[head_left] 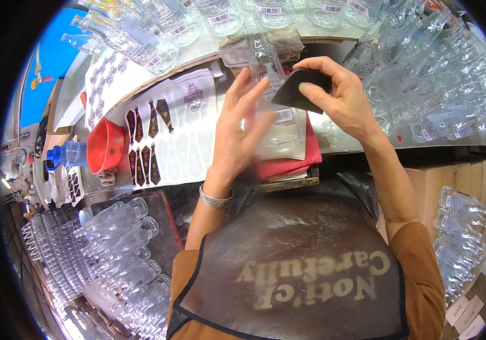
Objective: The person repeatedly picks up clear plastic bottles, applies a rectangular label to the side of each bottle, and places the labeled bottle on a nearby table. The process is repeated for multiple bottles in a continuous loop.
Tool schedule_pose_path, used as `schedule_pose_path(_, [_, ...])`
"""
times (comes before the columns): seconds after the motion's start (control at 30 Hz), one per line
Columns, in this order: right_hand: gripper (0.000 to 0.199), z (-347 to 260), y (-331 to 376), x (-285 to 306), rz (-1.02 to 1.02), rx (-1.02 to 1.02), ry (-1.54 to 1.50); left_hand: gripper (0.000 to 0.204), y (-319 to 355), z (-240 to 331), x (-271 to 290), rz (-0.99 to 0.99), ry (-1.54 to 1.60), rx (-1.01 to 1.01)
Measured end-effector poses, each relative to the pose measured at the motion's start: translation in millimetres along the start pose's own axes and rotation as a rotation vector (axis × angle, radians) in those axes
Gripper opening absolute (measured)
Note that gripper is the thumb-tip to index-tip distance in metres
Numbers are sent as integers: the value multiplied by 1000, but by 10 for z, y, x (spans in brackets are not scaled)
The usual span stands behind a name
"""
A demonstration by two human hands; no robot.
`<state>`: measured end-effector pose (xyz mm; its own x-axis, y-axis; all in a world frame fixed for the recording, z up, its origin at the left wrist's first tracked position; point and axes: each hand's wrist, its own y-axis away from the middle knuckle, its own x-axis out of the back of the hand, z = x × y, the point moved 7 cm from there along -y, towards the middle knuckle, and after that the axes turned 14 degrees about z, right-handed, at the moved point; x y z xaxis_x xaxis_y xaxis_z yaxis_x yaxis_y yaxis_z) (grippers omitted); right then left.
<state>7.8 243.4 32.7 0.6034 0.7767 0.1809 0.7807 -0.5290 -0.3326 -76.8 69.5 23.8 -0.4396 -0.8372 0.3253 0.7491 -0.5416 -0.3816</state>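
A clear glass bottle (265,62) lies in front of me, its neck end on a rolled patterned cloth (288,41) and its base over a white and red cloth pad (305,154). My left hand (234,130) is raised at the bottle's left side, fingers apart and partly blurred; I cannot tell whether it touches the glass. Just right of the bottle, my right hand (346,101) pinches a thin black flat scraper (298,93) between thumb and fingers. To the left lies a sheet of transfer decals (189,139), with several dark tie-shaped pieces on it.
A red bowl (105,148) and a clear bottle with a blue cap (68,154) stand at the left. Many glass bottles crowd the far side (218,17) and right side (441,96) of the table. Others stack low left (124,238) and beside cardboard boxes (444,175).
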Motion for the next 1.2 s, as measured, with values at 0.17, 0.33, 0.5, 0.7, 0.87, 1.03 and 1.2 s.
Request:
schedule_pose_path(0.17, [23,-242,-17,162,231,142,71,59,37,-75,13,12,64,30])
schedule_pose_path(0.33, [29,-770,574,-204,-151,672,250,94,220,-105,132,-93,127,86])
schedule_pose_path(0.5, [28,-943,225,-179,65,830,398,118,409,-97,22,-98,-37,-27])
schedule_pose_path(0.7, [21,-956,375,-598,-345,632,387,120,409,-12,-27,61,-12,-1])
schedule_pose_path(0.87, [15,-903,-543,-486,64,781,608,126,422,8,-36,88,-51,-22])
schedule_pose_path(1.03, [25,-793,-309,-551,-242,646,582,113,456,-25,-11,75,-11,19])
schedule_pose_path(1.2, [26,-771,-183,-397,-117,788,521,96,427,-54,0,60,73,50])
